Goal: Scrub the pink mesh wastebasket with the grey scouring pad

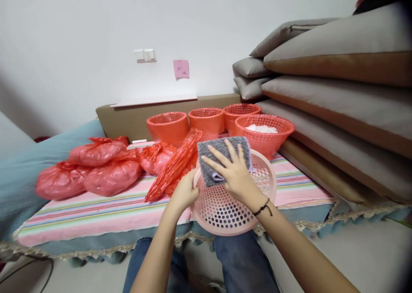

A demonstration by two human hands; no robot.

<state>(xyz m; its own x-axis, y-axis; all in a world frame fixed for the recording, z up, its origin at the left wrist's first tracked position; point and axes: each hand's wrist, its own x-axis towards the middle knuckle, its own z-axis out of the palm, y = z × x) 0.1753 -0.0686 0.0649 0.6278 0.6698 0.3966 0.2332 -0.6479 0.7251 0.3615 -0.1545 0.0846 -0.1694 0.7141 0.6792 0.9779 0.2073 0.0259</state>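
Left grip (185, 190) holds left rim of pale pink basket (222, 198), basket above front edge of striped mat (96, 218); right grip (234, 168) wide, spread flat over folded grey cloth (208, 176), cloth at basket's far left rim; crumpled red plastic bag (175, 168) lies just left of basket; four red baskets (172, 127) behind, rightmost with white contents (261, 129); knotted red bags (112, 177) farther left

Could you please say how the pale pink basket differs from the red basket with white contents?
The pale pink basket is light; the red basket is bright orange-red. The left hand grips the pale pink basket's rim, while no hand touches the red basket. The right hand lies on a grey cloth over the pale pink basket; the red basket holds white contents. Both are round and perforated.
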